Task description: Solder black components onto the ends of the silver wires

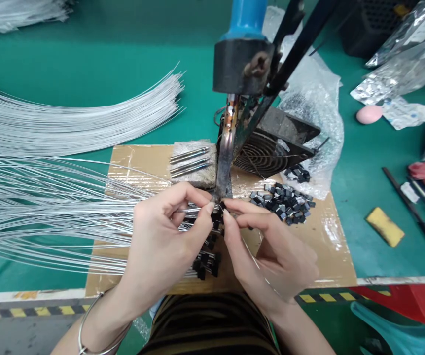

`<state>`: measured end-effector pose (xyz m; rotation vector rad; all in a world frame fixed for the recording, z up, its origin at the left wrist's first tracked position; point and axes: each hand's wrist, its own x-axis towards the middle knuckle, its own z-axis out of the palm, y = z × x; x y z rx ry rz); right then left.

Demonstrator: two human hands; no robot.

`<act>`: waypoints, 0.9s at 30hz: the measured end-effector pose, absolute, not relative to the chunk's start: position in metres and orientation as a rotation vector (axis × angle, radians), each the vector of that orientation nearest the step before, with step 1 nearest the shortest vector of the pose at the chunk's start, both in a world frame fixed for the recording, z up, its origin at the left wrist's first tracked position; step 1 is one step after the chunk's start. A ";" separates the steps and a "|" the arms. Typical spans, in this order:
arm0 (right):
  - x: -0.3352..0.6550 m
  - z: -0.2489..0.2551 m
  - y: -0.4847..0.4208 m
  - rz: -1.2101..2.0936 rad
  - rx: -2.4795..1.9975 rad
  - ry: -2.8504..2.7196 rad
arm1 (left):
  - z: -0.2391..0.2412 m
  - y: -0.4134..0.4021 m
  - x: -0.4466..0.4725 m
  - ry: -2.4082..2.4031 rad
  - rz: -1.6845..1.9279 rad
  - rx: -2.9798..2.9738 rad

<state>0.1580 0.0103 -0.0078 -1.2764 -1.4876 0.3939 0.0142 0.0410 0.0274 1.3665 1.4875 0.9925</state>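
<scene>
Head view: the left hand [168, 236] pinches a thin wire [50, 212] running leftward across the tabletop [87, 74]. The right hand [271, 251] pinches a small black component [218, 214] against the wire's end, directly beneath the soldering iron tip [224, 167].

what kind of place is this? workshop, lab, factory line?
Most likely an electronics assembly bench on a factory line. Clues: a fixed soldering iron on a stand, bundles of cut white wires, a heap of small black components, and a green mat with hazard-striped edge tape.

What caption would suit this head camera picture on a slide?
Left hand and right hand pinch a small black part under a soldering iron tip, white wires alongside.
</scene>
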 end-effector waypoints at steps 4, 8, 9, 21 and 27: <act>0.158 -0.008 0.010 0.390 -1.274 -1.478 | 0.028 0.040 0.014 1.486 0.994 1.366; 0.158 -0.009 0.010 0.384 -1.263 -1.486 | 0.026 0.039 0.013 1.499 0.999 1.375; 0.158 -0.009 0.011 0.382 -1.263 -1.488 | 0.026 0.039 0.013 1.503 0.997 1.377; 0.159 -0.009 0.009 0.424 -1.259 -1.472 | 0.025 0.041 0.013 1.510 0.964 1.363; 0.162 -0.013 0.006 0.537 -1.279 -1.340 | 0.021 0.040 0.010 1.536 0.903 1.379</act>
